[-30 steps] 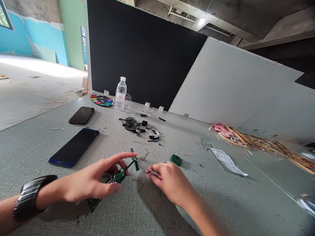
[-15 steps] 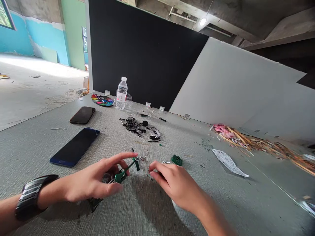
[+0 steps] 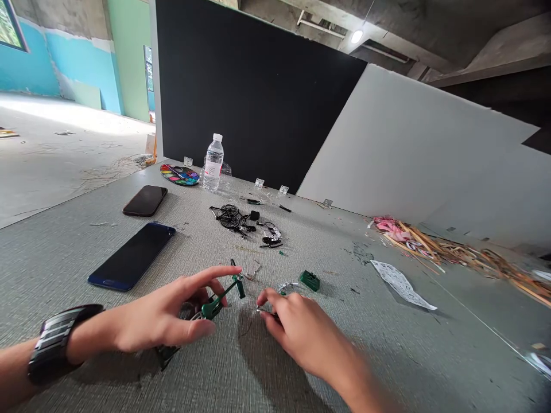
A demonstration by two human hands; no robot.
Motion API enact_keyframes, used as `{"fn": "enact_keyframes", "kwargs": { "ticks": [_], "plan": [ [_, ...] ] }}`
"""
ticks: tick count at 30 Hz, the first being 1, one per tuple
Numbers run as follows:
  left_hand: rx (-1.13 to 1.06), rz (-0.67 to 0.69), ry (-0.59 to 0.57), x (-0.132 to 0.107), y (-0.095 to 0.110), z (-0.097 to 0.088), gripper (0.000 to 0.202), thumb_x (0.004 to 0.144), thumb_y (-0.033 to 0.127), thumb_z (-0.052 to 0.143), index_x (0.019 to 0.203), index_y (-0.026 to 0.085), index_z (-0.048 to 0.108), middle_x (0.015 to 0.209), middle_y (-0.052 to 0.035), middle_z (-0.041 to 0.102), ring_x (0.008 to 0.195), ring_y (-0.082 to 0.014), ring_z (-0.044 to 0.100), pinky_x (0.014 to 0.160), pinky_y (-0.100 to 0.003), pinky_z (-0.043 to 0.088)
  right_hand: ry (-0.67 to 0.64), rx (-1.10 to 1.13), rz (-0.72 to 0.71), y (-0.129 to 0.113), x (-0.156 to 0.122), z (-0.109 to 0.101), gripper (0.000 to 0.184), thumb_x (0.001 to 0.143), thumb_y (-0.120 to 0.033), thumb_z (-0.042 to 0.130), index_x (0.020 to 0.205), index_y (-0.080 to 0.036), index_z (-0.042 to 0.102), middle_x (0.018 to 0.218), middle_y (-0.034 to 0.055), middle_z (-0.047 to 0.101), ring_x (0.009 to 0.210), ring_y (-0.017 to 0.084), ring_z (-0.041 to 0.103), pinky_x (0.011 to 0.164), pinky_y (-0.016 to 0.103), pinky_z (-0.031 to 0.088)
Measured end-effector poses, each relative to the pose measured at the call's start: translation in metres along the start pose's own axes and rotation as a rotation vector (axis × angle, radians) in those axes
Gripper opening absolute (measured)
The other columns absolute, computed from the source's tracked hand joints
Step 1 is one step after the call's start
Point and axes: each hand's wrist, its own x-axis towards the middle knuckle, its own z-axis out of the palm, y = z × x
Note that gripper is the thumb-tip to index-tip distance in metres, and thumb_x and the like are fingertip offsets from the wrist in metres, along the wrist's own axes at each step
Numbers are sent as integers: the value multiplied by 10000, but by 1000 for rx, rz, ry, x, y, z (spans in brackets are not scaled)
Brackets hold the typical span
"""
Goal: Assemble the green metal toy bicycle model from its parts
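My left hand (image 3: 161, 315) holds a green miniature bicycle frame (image 3: 217, 304), which it grips near the lower end. Part of the frame is hidden behind my fingers, and a dark piece of it sticks out below my hand. My right hand (image 3: 299, 335) is pinching a tiny metal part (image 3: 262, 311) between thumb and fingertips, just right of the frame. A bent silver part (image 3: 287, 285) lies beyond those fingers, next to a small green block (image 3: 310, 280). A complete black miniature bicycle (image 3: 229, 217) stands farther back among small black parts (image 3: 269, 235).
Two smartphones (image 3: 132, 256) (image 3: 145, 201) lie left on the grey table (image 3: 344, 344), with a water bottle (image 3: 213, 163) and watercolour palette (image 3: 179, 175) behind. A printed paper sheet (image 3: 402, 284) and a straw pile (image 3: 447, 251) lie right. A black board (image 3: 258, 97) stands beyond the table.
My right hand has shifted slightly left, its fingers drawing together on the tiny metal part. The bent silver part now shows beside the green block. My left hand has barely moved.
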Motion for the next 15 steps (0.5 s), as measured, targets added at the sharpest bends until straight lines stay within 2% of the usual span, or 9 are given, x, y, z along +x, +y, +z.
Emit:
{"fn": "enact_keyframes", "kwargs": {
  "ticks": [8,15],
  "plan": [
    [-9,-4,-7,2,2,-1,758,919,432,631,1596,377,293,1348,-59,622,1145,-316,565,904,-420,518,59,7,-25,4,0,3,302,967,-205,517,1139,-247,762,856,83,795,754,261,761,608,327,444],
    [18,-5,4,1,2,-1,763,910,417,636,1596,365,305,1328,-62,632,1133,-308,578,968,-451,502,109,-29,-73,5,-1,5,328,950,-186,506,1123,-228,781,825,80,793,696,225,736,612,311,455]
  ]
}}
